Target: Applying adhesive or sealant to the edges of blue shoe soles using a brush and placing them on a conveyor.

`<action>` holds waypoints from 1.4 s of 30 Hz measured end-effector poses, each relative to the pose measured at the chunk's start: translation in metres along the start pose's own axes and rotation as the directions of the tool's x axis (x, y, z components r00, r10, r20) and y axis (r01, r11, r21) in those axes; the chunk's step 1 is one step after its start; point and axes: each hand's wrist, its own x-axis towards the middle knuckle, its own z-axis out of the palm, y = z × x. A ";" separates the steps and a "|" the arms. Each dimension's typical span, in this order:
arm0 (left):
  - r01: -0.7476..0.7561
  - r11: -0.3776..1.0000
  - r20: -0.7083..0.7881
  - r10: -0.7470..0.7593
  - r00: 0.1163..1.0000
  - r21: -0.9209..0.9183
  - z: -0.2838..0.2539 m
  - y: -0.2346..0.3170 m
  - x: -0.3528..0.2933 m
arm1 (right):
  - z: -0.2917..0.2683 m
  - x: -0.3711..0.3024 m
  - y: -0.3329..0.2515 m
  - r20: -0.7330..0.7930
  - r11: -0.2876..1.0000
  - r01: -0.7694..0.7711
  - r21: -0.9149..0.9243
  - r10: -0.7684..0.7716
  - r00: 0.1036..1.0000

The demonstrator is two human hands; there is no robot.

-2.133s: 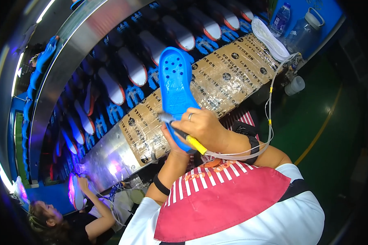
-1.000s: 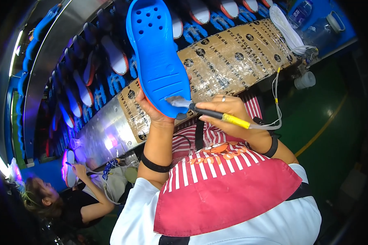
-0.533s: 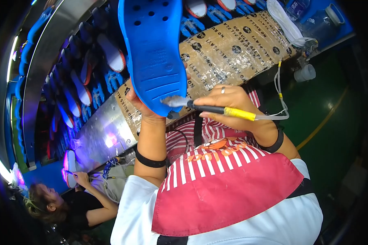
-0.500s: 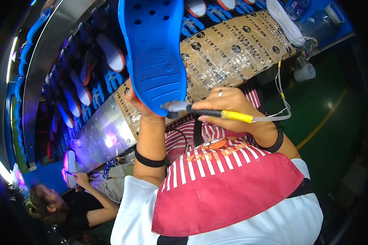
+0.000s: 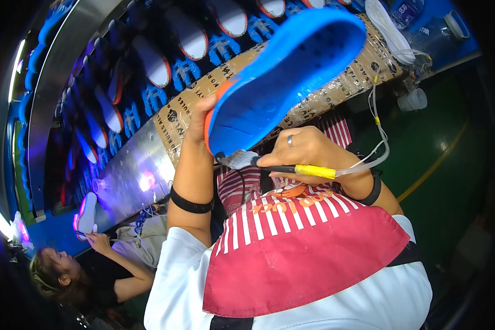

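My left hand grips a blue shoe sole by its near end, its fingers partly hidden behind the orange outer side. The sole is tilted, with its hollow inside facing me and its far end raised to the right. In my right hand is a brush with a black handle and yellow tape, from which a clear tube runs. Its pale, worn bristles touch the near end of the sole at the rim.
Beyond a cardboard-covered ledge, blue racks carry several shoe parts. A white sole-shaped piece and a clear jug sit at the right. At lower left a co-worker's hand holds a pale sole.
The sole has turned and tilted, its far end swinging right and its orange side coming into view. The brush has dropped slightly with my right hand. Shoe parts on the racks have shifted.
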 end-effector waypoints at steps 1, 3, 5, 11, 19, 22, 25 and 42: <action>0.059 0.998 0.009 -0.059 0.998 -0.005 0.001 0.002 -0.002 | -0.006 -0.002 -0.001 0.057 0.998 -0.031 0.050 0.029 0.998; 0.144 0.989 -0.004 -0.144 0.990 0.017 0.003 0.006 0.000 | -0.012 -0.001 -0.006 0.124 0.993 -0.070 0.100 0.057 0.991; 0.264 0.964 -0.017 -0.264 0.964 0.009 0.016 0.012 0.004 | -0.013 0.001 -0.010 -0.025 0.993 -0.043 0.114 0.046 0.999; 0.486 0.844 -0.067 -0.484 0.873 0.228 0.005 0.013 0.005 | -0.001 -0.008 -0.005 0.023 0.999 -0.035 -0.034 0.036 0.999; 0.566 0.783 -0.204 -0.528 0.824 0.260 0.003 0.024 -0.004 | 0.004 -0.017 -0.002 -0.063 0.992 -0.069 -0.105 0.062 0.996; 0.580 0.763 -0.180 -0.552 0.814 0.285 -0.008 0.031 -0.002 | 0.011 -0.023 0.001 0.029 0.989 -0.041 -0.143 0.046 0.999; 0.611 0.749 -0.149 -0.594 0.790 0.256 -0.014 0.035 -0.008 | 0.007 -0.020 -0.003 0.065 0.990 -0.053 -0.134 0.062 0.996; 0.278 0.959 -0.282 -0.280 0.918 -0.050 0.018 -0.024 -0.042 | -0.008 -0.004 0.009 -0.095 0.677 -0.562 0.475 0.675 0.732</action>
